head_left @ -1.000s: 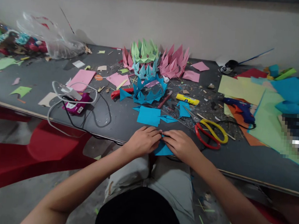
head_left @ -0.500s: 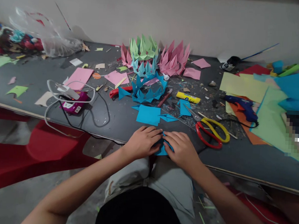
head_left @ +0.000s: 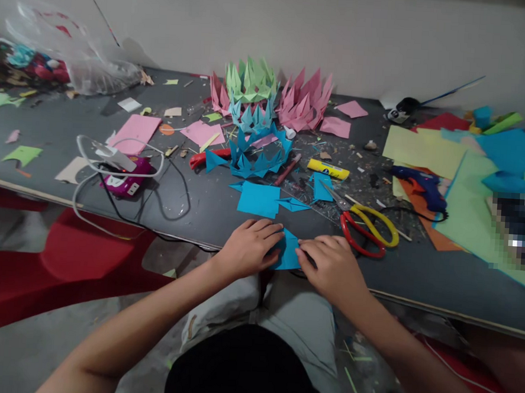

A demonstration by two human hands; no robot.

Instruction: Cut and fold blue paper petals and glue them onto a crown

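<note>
A piece of blue paper (head_left: 289,253) lies at the table's front edge, between my two hands. My left hand (head_left: 254,246) holds its left side, fingers bent over the top and thumb low against it. At its right edge, my right hand (head_left: 332,261) grips the paper between thumb and fingers. Just beyond are a blue paper square (head_left: 259,199) and a pointed folded blue piece (head_left: 294,204). Behind them stands a ring of folded blue paper points (head_left: 258,163). Scissors (head_left: 369,230) with red and yellow handles lie beyond my right hand.
Green, light blue and pink folded paper rings (head_left: 304,107) stand at the back. A yellow glue stick (head_left: 329,168), a blue glue gun (head_left: 423,185) and coloured sheets (head_left: 425,152) are to the right. A purple power box (head_left: 128,179) with looped cables sits left, near a red chair (head_left: 81,248).
My right hand has moved right, away from my left, and more of the blue paper between them now shows. My left hand stays nearly in place. The view has shifted slightly.
</note>
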